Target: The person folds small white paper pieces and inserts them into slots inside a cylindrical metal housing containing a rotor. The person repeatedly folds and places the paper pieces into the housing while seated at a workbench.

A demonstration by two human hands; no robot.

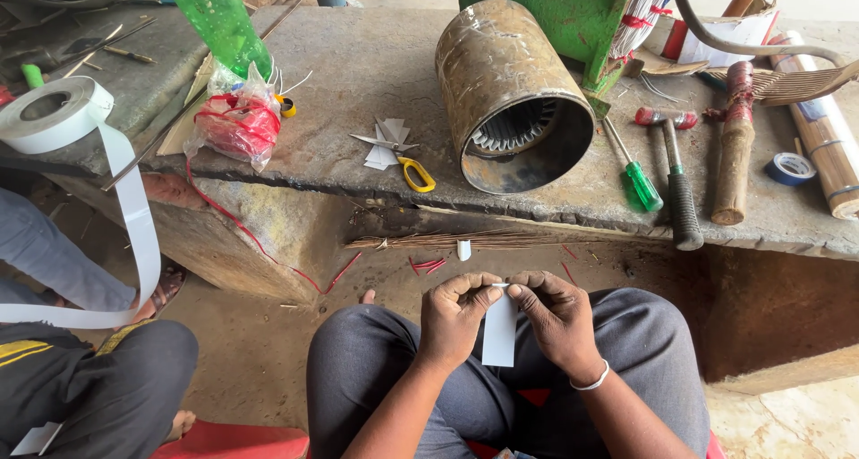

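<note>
Thin white insulation-paper strip (499, 330) pinched at top edge between fingertips of left hand (455, 314) and right hand (557, 314), fingers closed, hanging over lap below stone bench (358, 74); judged light, flexible, crease-prone, best gripped by edges.

Open gap btwn hands (506, 320) & stone bench (358, 168); motor housing (514, 101) above.
</note>
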